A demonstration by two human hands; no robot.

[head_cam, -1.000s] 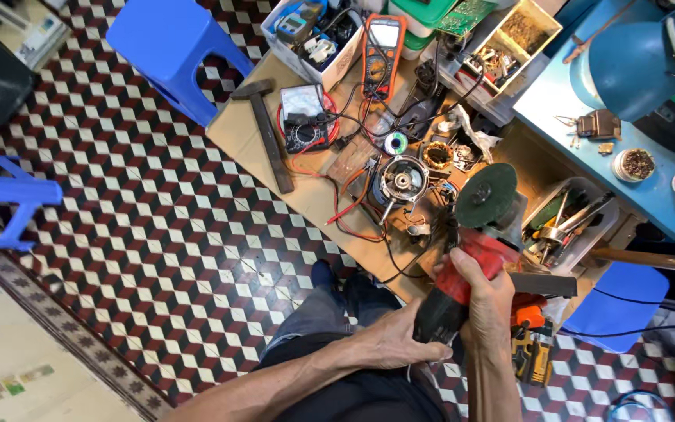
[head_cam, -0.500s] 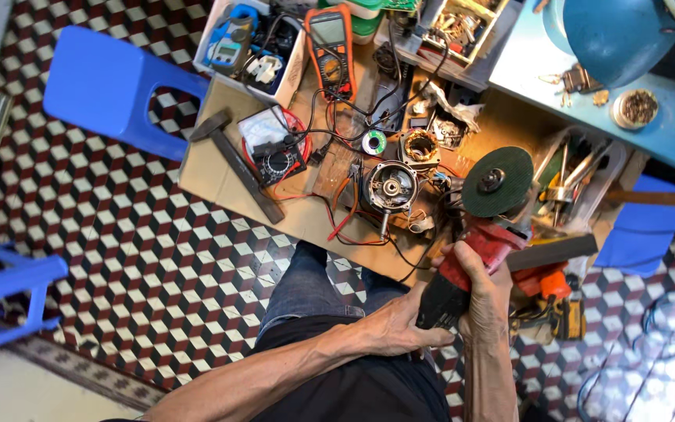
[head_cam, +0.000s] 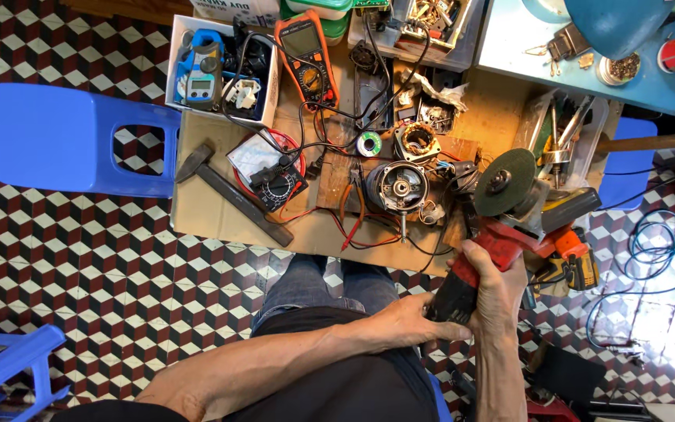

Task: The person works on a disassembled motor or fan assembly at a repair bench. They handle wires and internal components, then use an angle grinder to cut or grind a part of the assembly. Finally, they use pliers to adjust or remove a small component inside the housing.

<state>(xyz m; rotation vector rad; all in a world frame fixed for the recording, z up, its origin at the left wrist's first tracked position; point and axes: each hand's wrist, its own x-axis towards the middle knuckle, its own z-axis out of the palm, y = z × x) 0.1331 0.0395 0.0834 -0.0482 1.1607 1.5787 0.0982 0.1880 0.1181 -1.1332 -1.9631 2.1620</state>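
Both hands hold a red and black angle grinder (head_cam: 501, 234) at the lower right, its dark green disc (head_cam: 504, 182) turned up toward me. My right hand (head_cam: 494, 285) is wrapped around the red body. My left hand (head_cam: 412, 320) grips the black rear end of the grinder, fingers curled under it. Just left of the disc, an opened electric motor (head_cam: 396, 186) lies on the low wooden board (head_cam: 212, 211), with red and black test leads around it.
On the board lie a hammer (head_cam: 228, 191), an analogue meter (head_cam: 271, 178), an orange multimeter (head_cam: 305, 55), pliers (head_cam: 351, 199) and a solder spool (head_cam: 368, 144). A white box (head_cam: 220, 74) holds a blue clamp meter. Blue stools (head_cam: 72, 141) stand left. An orange drill (head_cam: 576, 258) lies right.
The view has shifted so the board and tools now sit higher and more central. The grinder stays in both hands, its disc still facing up.
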